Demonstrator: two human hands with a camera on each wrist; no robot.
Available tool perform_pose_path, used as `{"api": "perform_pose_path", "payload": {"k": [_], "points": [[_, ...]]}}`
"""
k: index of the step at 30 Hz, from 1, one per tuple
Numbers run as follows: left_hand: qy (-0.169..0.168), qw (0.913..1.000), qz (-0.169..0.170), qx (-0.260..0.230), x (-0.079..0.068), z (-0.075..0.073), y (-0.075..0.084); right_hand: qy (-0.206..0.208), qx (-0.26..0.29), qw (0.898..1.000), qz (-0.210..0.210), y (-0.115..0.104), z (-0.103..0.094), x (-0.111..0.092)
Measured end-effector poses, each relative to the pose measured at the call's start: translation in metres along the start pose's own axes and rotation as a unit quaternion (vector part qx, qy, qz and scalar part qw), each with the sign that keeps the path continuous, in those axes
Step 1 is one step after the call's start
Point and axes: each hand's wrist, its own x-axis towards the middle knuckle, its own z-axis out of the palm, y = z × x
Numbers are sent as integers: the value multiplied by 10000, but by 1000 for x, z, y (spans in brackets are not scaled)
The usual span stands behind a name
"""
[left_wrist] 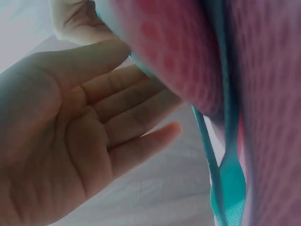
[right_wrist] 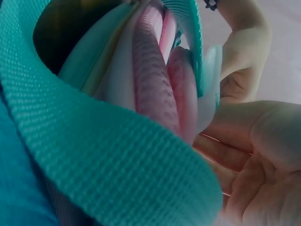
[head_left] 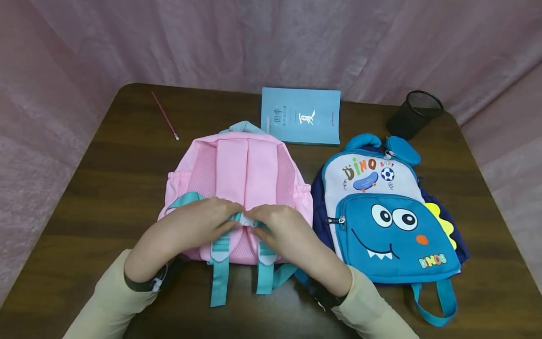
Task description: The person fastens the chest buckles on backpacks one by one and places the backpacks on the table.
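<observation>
A pink backpack (head_left: 232, 165) lies with its shoulder straps facing up. At the middle of it, both hands meet over a white buckle (head_left: 246, 220) on a teal chest strap. My left hand (head_left: 209, 217) pinches the strap side of the buckle between thumb and fingers. From the other side my right hand (head_left: 281, 228) pinches the buckle's other end, where a white plastic edge (right_wrist: 210, 89) shows. Fingers hide most of the buckle, and I cannot tell whether its halves are joined. A loop of teal webbing (right_wrist: 117, 155) curves in front of the right wrist view.
A blue dinosaur backpack (head_left: 394, 235) lies against the pink one's right side. Behind them are a light-blue book (head_left: 300, 115) and a black mesh pen holder (head_left: 412, 115). A red pencil (head_left: 165, 115) lies at the back left of the wooden table (head_left: 106, 188).
</observation>
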Motion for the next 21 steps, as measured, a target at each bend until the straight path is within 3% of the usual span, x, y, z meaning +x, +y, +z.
{"api": "perform_pose_path", "payload": {"k": [4, 7, 14, 18, 21], "points": [[137, 9997, -42, 199, -8, 2, 2, -31, -439, 9987, -269, -4, -4, -4], [458, 9972, 98, 590, -12, 0, 7, 153, -985, 9943, -378, -11, -13, -13], [1533, 9769, 637, 1347, -5, -1, 44, 417, -2209, 9728, -550, -20, -50, -59], [1744, 9773, 816, 888, 12, 4, 74, 585, -2418, 9668, -588, 1, -75, -85], [1273, 9897, 634, 149, 32, 10, 93, 740, -2481, 9633, -710, 27, -90, -103]]}}
